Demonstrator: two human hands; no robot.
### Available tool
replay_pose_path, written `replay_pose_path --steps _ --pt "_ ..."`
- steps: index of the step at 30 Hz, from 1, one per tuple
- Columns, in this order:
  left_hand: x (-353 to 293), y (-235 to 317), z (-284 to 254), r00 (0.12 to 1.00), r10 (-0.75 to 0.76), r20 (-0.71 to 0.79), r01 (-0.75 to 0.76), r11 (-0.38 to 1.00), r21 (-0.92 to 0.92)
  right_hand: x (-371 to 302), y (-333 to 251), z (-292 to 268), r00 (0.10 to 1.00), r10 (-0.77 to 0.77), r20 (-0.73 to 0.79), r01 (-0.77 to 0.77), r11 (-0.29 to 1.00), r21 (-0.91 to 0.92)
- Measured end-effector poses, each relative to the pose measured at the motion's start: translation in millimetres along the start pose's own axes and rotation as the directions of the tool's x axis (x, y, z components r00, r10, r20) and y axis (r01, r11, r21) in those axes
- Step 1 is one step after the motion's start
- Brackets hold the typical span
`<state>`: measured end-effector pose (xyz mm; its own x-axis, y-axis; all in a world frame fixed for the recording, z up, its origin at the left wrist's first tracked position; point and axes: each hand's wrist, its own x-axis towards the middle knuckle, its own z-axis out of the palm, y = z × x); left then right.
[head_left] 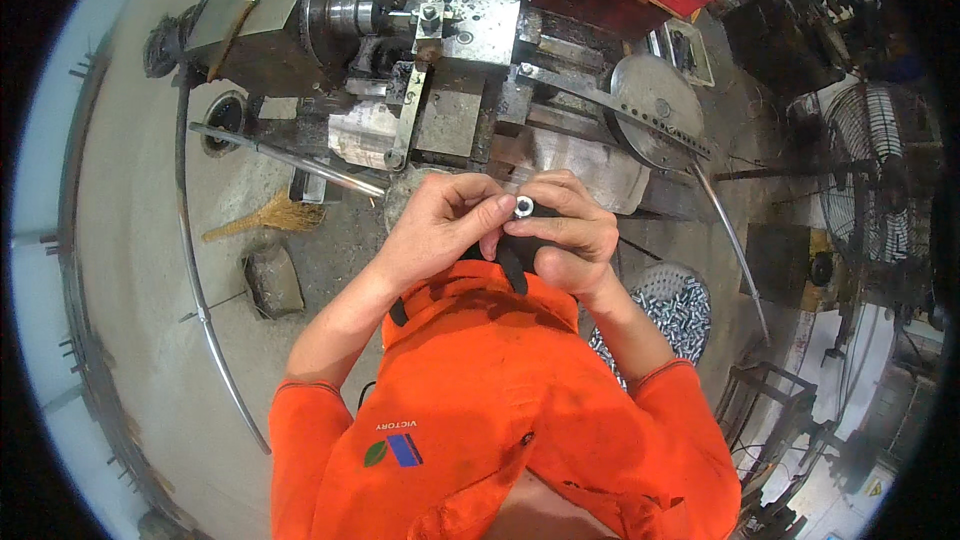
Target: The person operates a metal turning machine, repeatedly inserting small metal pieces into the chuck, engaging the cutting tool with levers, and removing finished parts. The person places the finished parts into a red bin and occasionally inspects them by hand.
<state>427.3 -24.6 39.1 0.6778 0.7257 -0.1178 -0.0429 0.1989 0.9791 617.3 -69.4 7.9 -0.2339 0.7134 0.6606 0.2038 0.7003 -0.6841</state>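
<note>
1 round, hollow silver-metal part lies pinched in bare right hand, bare left hand just beside, grip unclear.

Metal part in two-handed grip

A small silvery metal piece is held hole-end up

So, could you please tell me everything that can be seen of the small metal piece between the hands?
The small metal piece shows a bright, silvery, round end with a dark opening at its centre, like a ring or tube end. It looks like bare metal. This end faces up toward the camera; its length is hidden. It sits just beyond the waist of the orange clothing, gripped by fingers of the right hand. The left hand has its thumb tip close against it; exact contact is unclear.
</note>
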Motion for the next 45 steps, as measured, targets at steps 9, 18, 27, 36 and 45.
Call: replay_pose_path --steps 9,18,27,36,45 --pt "-2.1 -1.3 -1.5 1.0 0.011 0.013 -0.01 0.999 -0.032 -0.7 -2.7 -1.8 0.999 0.043 0.011 -0.043 0.998 0.048" --pt "0.0 -20.0 -3.7 0.992 0.002 0.123 0.046 0.923 -0.381 4.4 -11.0 -4.6 0.997 0.047 0.06 -0.045 0.998 -0.039" --pt "-5.9 -37.3 -3.0 0.978 0.008 0.207 0.129 0.759 -0.639 10.5 -11.3 -4.4 0.999 0.027 0.029 -0.025 0.998 -0.056" --pt "-3.8 -45.1 -6.5 0.982 0.109 0.152 0.032 0.703 -0.71 16.2 -24.2 10.7 0.997 0.067 0.041 -0.051 0.946 -0.322" --pt "-1.6 -51.2 -5.4 0.982 0.147 0.119 -0.014 0.683 -0.73 19.2 -30.1 9.1 0.997 0.076 0.005 -0.069 0.925 -0.374"
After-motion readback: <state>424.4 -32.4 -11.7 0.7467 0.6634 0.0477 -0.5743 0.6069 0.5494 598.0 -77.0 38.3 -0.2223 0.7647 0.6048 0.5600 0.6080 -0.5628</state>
